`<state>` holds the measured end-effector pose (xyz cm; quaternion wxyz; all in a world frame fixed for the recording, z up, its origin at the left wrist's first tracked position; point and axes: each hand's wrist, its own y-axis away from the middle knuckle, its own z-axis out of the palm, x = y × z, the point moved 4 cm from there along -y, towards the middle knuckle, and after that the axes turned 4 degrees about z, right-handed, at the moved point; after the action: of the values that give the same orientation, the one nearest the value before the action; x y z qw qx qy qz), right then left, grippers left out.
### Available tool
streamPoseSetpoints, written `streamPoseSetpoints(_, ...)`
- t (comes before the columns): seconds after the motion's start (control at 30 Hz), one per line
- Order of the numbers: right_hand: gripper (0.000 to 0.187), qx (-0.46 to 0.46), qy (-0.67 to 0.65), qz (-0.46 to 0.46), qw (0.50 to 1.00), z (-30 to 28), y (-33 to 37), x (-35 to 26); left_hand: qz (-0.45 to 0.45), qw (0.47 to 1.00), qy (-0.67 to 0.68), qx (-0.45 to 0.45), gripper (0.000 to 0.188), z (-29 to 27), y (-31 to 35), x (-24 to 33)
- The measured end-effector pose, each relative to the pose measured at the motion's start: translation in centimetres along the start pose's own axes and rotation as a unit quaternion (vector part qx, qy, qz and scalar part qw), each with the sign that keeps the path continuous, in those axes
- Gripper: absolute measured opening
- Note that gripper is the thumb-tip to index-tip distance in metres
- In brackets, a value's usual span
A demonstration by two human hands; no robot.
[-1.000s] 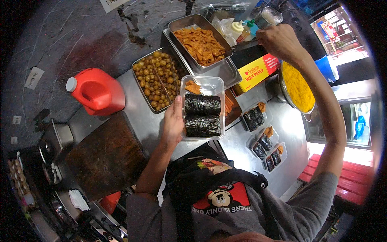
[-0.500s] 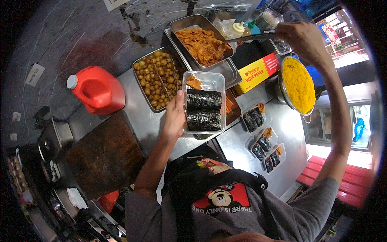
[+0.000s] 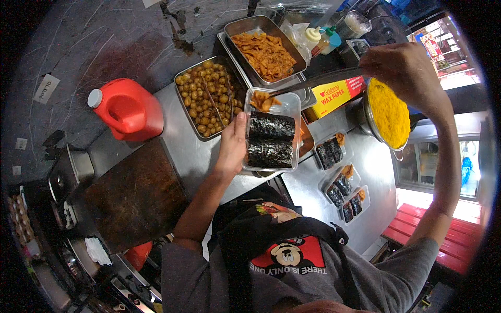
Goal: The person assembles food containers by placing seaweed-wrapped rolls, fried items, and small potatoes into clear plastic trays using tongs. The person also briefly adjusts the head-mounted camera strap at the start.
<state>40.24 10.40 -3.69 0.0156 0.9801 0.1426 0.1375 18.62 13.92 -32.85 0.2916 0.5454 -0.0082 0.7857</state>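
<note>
The left hand (image 3: 233,143) grips the near side of a clear container (image 3: 286,106) above the worktop (image 3: 378,164), thumb over its rim; inside lie two black rolls (image 3: 270,152) and orange pieces (image 3: 263,102). The right hand (image 3: 404,73), closed round dark tongs (image 3: 323,79), puts their tips at those pieces; its fingertips are hard to make out. Printing marks a yellow-and-red box (image 3: 334,98), partly hidden behind the tongs.

Pretty beat-up gray wall (image 3: 125,44) here, all scratches and dark patches. Shiny metal tabletop (image 3: 308,193), red slatted bench (image 3: 456,242) off right, bright daylight at the window opening (image 3: 450,44).
</note>
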Motion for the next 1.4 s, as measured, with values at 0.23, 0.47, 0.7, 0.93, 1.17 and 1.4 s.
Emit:
streamPoseSetpoints(0.23,0.006,0.050,0.043,-0.016,0.998,2.5,-0.9,-2.3,-0.030,1.000,-0.003,-0.009,0.048,0.5,1.6,0.2)
streamPoseSetpoints(0.47,0.007,0.004,0.089,0.009,0.996,-0.2,-0.1,-2.7,-0.013,1.000,-0.015,-0.007,0.048,-0.7,1.2,-1.0)
streamPoseSetpoints(0.7,0.008,0.030,0.048,0.013,0.998,0.0,0.8,-3.8,-0.022,0.999,0.005,-0.023,0.047,-0.1,1.7,0.0)
streamPoseSetpoints(0.93,0.007,0.035,0.059,0.003,0.998,1.5,0.8,-3.8,-0.017,1.000,-0.009,0.000,0.047,-0.5,1.2,-0.7)
streamPoseSetpoints(1.17,0.015,0.040,0.134,0.109,0.984,3.7,0.7,0.8,0.025,1.000,-0.002,0.009,0.046,-1.6,0.8,-0.2)
streamPoseSetpoints(1.4,0.024,0.068,0.213,0.043,0.974,9.4,-0.5,0.2,0.012,0.999,-0.014,0.027,0.047,-1.9,1.3,0.5)
